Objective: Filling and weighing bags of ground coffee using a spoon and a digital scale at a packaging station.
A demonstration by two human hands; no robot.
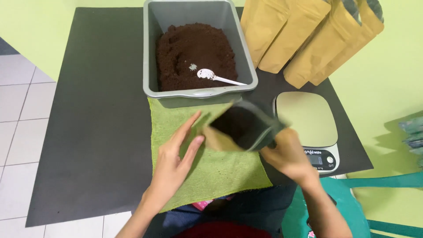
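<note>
Fingers of both hands, left (176,156) and right (288,154), gripped an open brown paper pouch (240,128) above a green cloth (211,167), beside a grey tub of dark grounds (154,53).

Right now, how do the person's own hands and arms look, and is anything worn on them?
The left hand and the right hand are bare: no gloves, rings or watch show. Both forearms are uncovered, with no sleeves in view. The fingers are slim, with short, plain nails.
</note>
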